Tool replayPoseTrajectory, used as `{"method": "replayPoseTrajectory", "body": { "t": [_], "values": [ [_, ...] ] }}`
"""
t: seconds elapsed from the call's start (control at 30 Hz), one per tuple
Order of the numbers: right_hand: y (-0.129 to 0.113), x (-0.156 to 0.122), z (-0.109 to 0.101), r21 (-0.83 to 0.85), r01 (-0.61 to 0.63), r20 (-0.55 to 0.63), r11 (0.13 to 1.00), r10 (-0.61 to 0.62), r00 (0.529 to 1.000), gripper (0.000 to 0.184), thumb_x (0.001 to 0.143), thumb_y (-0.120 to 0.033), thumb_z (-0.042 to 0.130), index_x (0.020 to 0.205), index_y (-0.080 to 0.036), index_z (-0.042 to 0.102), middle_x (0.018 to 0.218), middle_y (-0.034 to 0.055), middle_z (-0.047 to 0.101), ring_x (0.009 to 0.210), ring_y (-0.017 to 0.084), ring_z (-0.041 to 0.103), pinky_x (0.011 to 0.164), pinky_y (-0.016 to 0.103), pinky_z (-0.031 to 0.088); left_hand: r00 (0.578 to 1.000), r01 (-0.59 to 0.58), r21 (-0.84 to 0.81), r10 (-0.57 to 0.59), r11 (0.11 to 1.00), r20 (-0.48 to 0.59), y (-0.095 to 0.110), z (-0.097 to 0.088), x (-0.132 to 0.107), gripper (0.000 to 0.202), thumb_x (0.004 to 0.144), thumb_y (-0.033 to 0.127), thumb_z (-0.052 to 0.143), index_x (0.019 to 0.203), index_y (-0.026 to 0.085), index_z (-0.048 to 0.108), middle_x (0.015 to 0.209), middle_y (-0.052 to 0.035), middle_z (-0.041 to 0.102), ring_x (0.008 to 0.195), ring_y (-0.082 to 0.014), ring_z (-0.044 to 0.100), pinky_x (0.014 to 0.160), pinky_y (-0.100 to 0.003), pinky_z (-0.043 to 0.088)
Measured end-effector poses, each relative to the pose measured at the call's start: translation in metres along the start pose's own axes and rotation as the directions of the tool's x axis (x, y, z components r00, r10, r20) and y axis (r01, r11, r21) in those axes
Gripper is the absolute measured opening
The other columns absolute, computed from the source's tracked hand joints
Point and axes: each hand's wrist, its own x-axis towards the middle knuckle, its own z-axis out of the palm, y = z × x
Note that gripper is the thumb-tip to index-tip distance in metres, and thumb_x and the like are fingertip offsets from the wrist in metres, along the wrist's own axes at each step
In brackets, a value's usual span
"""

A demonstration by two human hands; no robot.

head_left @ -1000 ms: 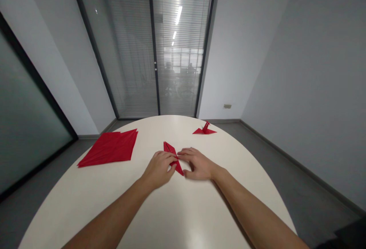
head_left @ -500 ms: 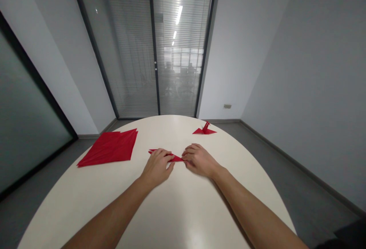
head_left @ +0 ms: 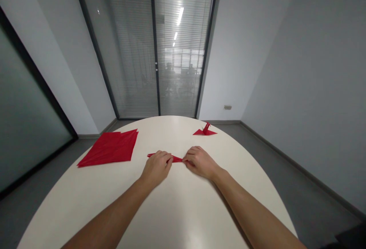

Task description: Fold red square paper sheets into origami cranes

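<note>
A narrow folded piece of red paper (head_left: pixel 177 159) lies between my hands near the middle of the table. My left hand (head_left: pixel 158 165) is closed over its middle, thumb and fingers pinching it, and a split pointed end sticks out to the left. At the right tip, my right hand (head_left: pixel 199 161) pinches the paper between thumb and fingers. Part of the paper is hidden under my left fingers. Beyond my right hand stands a folded red paper crane (head_left: pixel 205 130) with its wings spread.
A stack of red paper sheets (head_left: pixel 110 148) lies at the left of the round white table (head_left: pixel 177 211). Past the table's far edge is a glass partition with blinds (head_left: pixel 134 70). A grey wall (head_left: pixel 314 89) rises on the right.
My left thumb has drawn in against the fingers, closing on the folded paper. The paper's left end sits slightly lower. My right hand stays at the tip.
</note>
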Motion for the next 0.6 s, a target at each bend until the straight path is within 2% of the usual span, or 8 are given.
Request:
{"method": "replayPoseTrajectory", "body": {
  "t": [0.33,0.6],
  "values": [
    [0.0016,-0.0010,-0.0001,0.034,-0.024,0.012,0.999,0.024,1.000,0.023,0.098,-0.018,0.052,0.110,-0.021,0.070,0.093,0.0068,0.073,0.090,0.021,0.064,0.088,0.036,0.043,0.995,0.101,-0.068,-0.101,0.993,-0.008,-0.0016,-0.0004,0.0003,0.027,0.099,0.024,0.046,0.103,0.023,0.072,0.107,-0.0046,0.075,0.102,-0.0217,0.066,0.085,-0.035,0.052],
    [0.0027,-0.0004,0.0008,0.027,-0.037,0.052,0.999,0.035,0.998,0.032,0.097,-0.017,0.054,0.123,-0.027,0.070,0.091,0.0055,0.069,0.087,0.020,0.062,0.084,0.034,0.043,0.995,0.098,-0.050,-0.098,0.994,0.007,-0.0045,0.0018,0.0031,0.022,0.095,0.019,0.052,0.101,0.023,0.073,0.106,-0.0042,0.075,0.100,-0.0219,0.066,0.086,-0.035,0.052]
  ]
}}
